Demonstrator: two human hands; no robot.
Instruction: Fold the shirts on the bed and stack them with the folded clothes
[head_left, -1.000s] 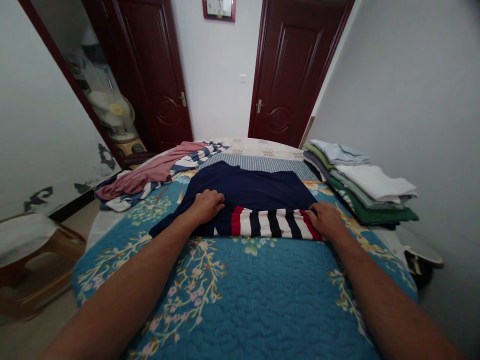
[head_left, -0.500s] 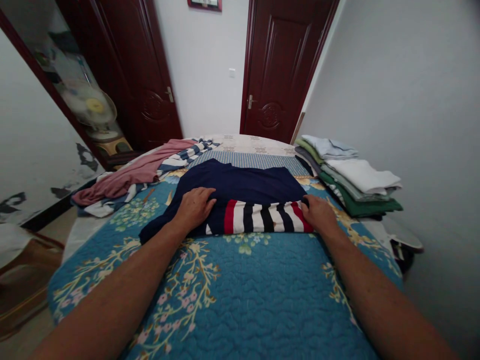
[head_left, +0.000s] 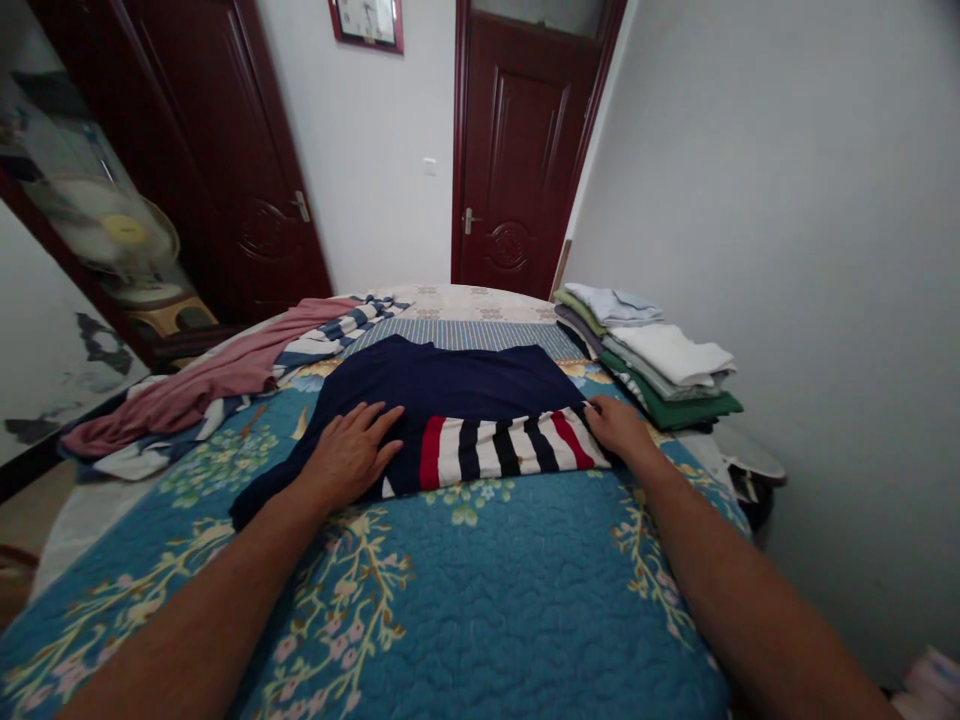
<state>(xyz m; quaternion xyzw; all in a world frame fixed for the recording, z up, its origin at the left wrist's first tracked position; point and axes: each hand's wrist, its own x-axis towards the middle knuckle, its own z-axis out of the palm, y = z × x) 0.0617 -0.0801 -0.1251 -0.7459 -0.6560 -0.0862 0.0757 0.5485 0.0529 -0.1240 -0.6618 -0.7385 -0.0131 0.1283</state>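
Observation:
A navy shirt [head_left: 465,382] lies on the blue floral quilt [head_left: 487,590], its near part folded over so that a band of red, white and black stripes [head_left: 502,447] faces up. My left hand [head_left: 352,450] rests flat on the navy cloth left of the stripes, fingers spread. At the right end of the striped band, my right hand [head_left: 616,425] has its fingers closed on the edge of the shirt. The cloth between its fingertips is partly hidden.
Folded clothes [head_left: 667,355] are stacked at the right by the wall. A pink garment [head_left: 225,370] and a blue-and-white striped one [head_left: 322,340] lie loose at the left edge. A fan [head_left: 124,230] stands beyond, on the left.
The view has swung to the right and tilted up slightly. My left hand's fingers have spread out flat on the cloth. My right hand stays at the shirt's right edge.

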